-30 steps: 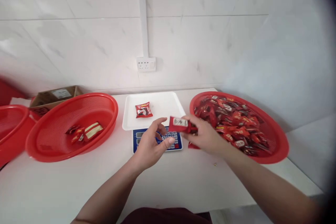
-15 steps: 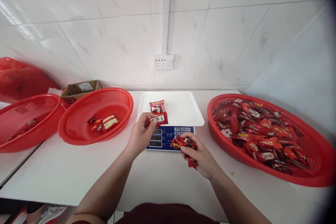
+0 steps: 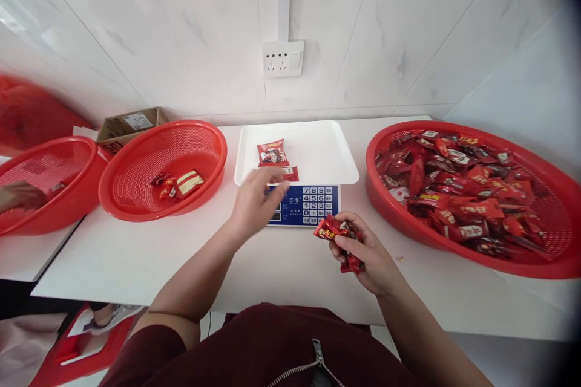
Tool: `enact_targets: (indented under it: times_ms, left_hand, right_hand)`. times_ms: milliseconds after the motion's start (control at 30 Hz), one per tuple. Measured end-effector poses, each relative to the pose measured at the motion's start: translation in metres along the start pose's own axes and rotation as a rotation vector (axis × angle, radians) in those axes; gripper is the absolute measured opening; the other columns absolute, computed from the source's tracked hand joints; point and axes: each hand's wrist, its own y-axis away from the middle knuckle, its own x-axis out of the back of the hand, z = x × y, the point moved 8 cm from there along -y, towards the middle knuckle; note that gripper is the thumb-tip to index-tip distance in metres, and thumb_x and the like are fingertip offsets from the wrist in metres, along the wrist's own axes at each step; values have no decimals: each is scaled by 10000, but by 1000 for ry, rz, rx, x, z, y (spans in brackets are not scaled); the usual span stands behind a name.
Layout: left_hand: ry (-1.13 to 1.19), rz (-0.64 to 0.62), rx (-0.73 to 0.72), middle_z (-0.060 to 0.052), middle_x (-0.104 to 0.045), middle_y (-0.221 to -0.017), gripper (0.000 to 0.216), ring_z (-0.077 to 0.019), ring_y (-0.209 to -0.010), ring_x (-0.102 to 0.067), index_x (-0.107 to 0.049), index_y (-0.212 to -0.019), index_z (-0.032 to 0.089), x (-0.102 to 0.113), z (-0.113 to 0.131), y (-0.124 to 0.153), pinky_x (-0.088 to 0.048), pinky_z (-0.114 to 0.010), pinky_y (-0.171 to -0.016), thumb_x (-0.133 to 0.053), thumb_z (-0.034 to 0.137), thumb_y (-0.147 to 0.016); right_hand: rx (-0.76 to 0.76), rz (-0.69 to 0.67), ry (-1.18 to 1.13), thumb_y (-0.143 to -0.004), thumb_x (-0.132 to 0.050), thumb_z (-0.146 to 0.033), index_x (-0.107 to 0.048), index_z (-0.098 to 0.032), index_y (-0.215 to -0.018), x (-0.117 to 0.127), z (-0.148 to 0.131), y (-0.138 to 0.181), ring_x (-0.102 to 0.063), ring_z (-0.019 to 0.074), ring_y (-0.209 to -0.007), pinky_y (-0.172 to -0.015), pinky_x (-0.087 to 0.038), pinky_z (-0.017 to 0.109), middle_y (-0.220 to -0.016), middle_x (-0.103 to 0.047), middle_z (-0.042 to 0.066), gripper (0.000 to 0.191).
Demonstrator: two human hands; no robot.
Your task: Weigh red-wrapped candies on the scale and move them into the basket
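Note:
A white scale tray [image 3: 318, 154] sits on a blue scale with a keypad [image 3: 315, 204]. One red packet [image 3: 272, 153] lies on the tray, and a second small red packet [image 3: 291, 173] rests at the tray's front edge. My left hand [image 3: 254, 199] hovers just in front of that second packet, fingers loosely spread, holding nothing. My right hand [image 3: 363, 251] is closed on a bunch of red packets [image 3: 338, 233] above the table, in front of the scale.
A large red basket [image 3: 535, 254] full of red packets is at the right. A red basket [image 3: 136, 199] with a few packets stands left of the scale, another red basket [image 3: 68, 193] farther left with someone else's hand [image 3: 20, 196] in it. A cardboard box [image 3: 129, 124] stands behind.
My left hand set its small red packet on the tray's front edge and let go. My right hand stayed closed on its packets. The view tilted downward.

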Motion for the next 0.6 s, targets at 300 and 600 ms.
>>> enact_targets:
  times_ms: [300,600]
  left_hand:
    - [511,-507,300,-29,-641,-799,258,-136,-679,-564,-558,-980,177,-84,-2,84,-444,-251,-625,-545,388,-832]
    - [596,-471,415,-27,-634,-756,176,-133,-668,-551,-577,-805,175,-74,-15,86,-444,-254,-635,-547,347,-829]
  right_hand:
    - [-82,-136,226,-767,-624,-405,-496,-244,-970,-14,31,4,-506,99,-545,-464,-410,208,-639,-531,-43,289]
    - [-146,-150,210,-776,-613,-416,-492,-236,-1008,-20,40,3,-521,118,-593,-512,-428,242,-722,-566,-11,318]
